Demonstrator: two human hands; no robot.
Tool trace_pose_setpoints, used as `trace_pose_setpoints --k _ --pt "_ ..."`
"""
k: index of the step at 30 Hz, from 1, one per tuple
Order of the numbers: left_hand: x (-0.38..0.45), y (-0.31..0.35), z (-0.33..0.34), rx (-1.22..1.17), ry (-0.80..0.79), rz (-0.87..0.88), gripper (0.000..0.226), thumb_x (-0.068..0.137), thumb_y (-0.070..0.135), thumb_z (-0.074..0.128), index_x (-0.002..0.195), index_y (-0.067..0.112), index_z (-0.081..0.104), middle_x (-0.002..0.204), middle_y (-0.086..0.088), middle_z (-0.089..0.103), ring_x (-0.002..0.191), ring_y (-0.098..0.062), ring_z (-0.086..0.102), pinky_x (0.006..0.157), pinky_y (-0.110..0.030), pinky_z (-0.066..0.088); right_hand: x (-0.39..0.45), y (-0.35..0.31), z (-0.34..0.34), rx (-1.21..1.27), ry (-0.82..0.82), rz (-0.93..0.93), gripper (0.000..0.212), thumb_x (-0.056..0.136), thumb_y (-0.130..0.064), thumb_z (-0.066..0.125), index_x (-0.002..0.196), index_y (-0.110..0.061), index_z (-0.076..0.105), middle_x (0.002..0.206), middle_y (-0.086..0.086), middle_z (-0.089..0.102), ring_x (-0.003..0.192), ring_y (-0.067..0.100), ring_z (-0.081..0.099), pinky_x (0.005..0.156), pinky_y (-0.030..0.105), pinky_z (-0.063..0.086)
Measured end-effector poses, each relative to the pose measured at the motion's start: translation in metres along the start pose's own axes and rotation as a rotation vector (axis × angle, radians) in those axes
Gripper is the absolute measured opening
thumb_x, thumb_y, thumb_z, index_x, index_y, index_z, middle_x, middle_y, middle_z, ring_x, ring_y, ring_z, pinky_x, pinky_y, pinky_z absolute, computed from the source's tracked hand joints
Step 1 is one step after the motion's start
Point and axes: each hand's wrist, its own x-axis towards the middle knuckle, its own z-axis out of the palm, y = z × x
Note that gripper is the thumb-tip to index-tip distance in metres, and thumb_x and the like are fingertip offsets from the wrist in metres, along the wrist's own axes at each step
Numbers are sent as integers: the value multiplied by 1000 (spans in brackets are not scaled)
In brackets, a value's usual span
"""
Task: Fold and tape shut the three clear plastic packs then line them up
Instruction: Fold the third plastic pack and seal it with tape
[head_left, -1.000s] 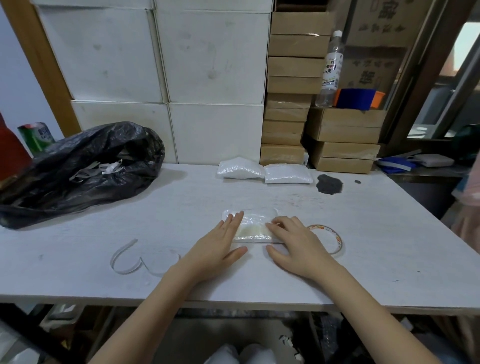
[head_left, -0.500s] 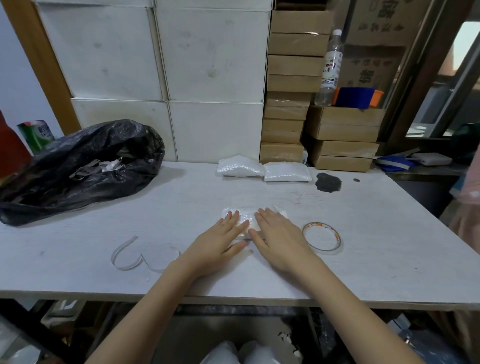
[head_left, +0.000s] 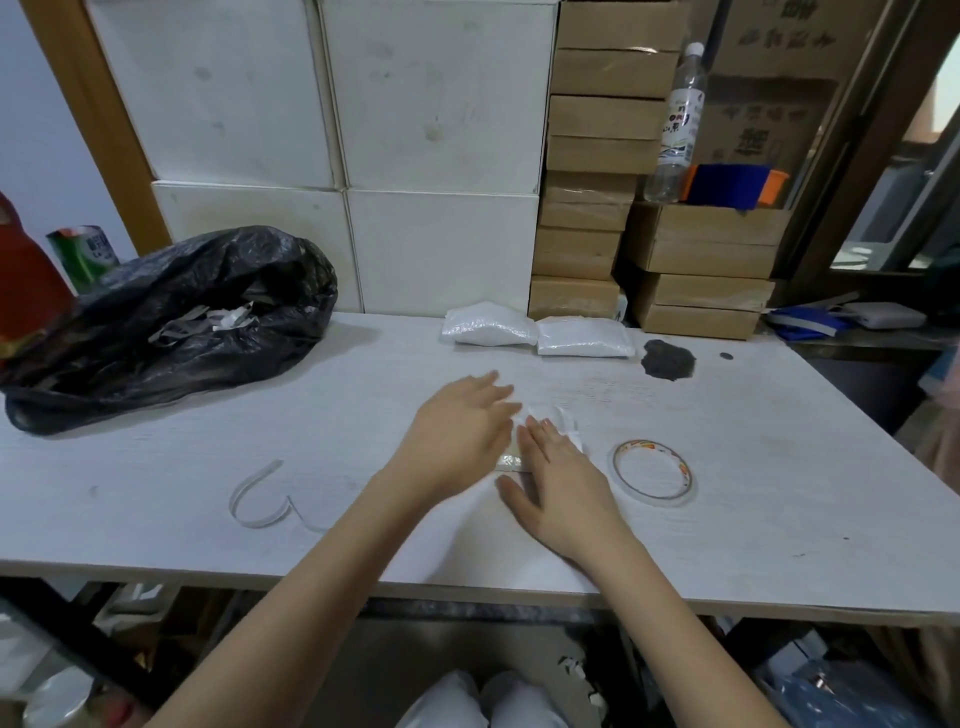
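pack (head_left: 563, 427) | long axis left-right (mostly hidden) | both hands flat on it

under my palms the tabletop (head_left: 727, 519) is matt whitish wood grain, a little scuffed. the pack (head_left: 563, 423) is clear glossy plastic, like the tape roll (head_left: 652, 472). the bin bag (head_left: 171, 322) is crinkled shiny black plastic; the boxes (head_left: 597, 156) are dull brown cardboard.

Nothing legible. Clear bottle (head_left: 676, 119) label and green can (head_left: 85, 254) carry print, too blurred to read. Cardboard box (head_left: 774, 88) characters unreadable too.
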Motion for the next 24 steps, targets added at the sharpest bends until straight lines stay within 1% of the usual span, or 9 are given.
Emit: trace_pose_setpoints --k 2,4,8,10,14,17,19,21,24 --pt "-4 5 16 71 -111 26 38 78 26 37 72 17 73 76 2 73 75 -21 71 59 -25 55 0 2 1 3 -7 5 71 91 -55 29 149 -13 21 158 3 15 147 17 10 117 28 10" --pt "-12 5 25 85 -168 -46 40 79 27 33 69 17 70 71 4 70 66 -19 68 48 -23 50 0 3 1 20 -30 22 67 95 -50 36 150 -16 18 159 -1 10 147 13 5 117 25 5" --pt "-26 3 32 -164 -196 -247 34 99 23 37 125 19 59 136 7 54 126 -14 49 94 -31 47 2 4 -2 163 -48 65 63 95 -48 38 150 -22 20 159 -8 9 146 5 3 116 22 4" --pt "-30 4 33 -308 -164 -350 35 100 25 39 132 22 53 142 10 47 134 -9 40 104 -26 36 3 4 -5 285 -71 109 60 95 -48 39 149 -25 23 158 -12 10 145 1 4 115 22 5" --pt "-26 3 35 -537 -95 -541 30 98 28 46 123 23 62 127 8 62 121 -11 54 100 -29 42 0 3 -29 789 -125 307 56 96 -45 42 147 -31 27 154 -17 21 143 3 17 114 25 14" --pt "-21 -1 33 -646 -80 -642 23 92 22 55 109 28 69 114 10 68 111 -10 60 96 -33 47 8 11 -41 1101 22 458 43 95 -36 48 136 -23 47 144 -10 41 133 7 37 114 27 25" --pt "-17 0 31 -594 -120 -651 24 88 18 55 102 33 68 114 16 65 110 -6 58 93 -29 46 13 16 -46 1307 195 546 20 93 -24 54 111 -18 62 129 1 56 113 10 56 103 27 43" --pt "-11 4 29 -540 -157 -605 25 86 15 54 98 33 67 114 17 63 111 -4 55 88 -25 44 12 21 -51 1374 366 535 12 92 -11 55 94 -11 66 111 4 62 100 9 61 91 22 51" --pt "-3 12 27 -433 -195 -504 25 85 15 54 101 30 66 114 14 62 111 -8 54 87 -24 41 3 23 -51 1330 498 451 17 90 -1 54 95 -9 69 105 1 68 107 15 62 95 28 49"
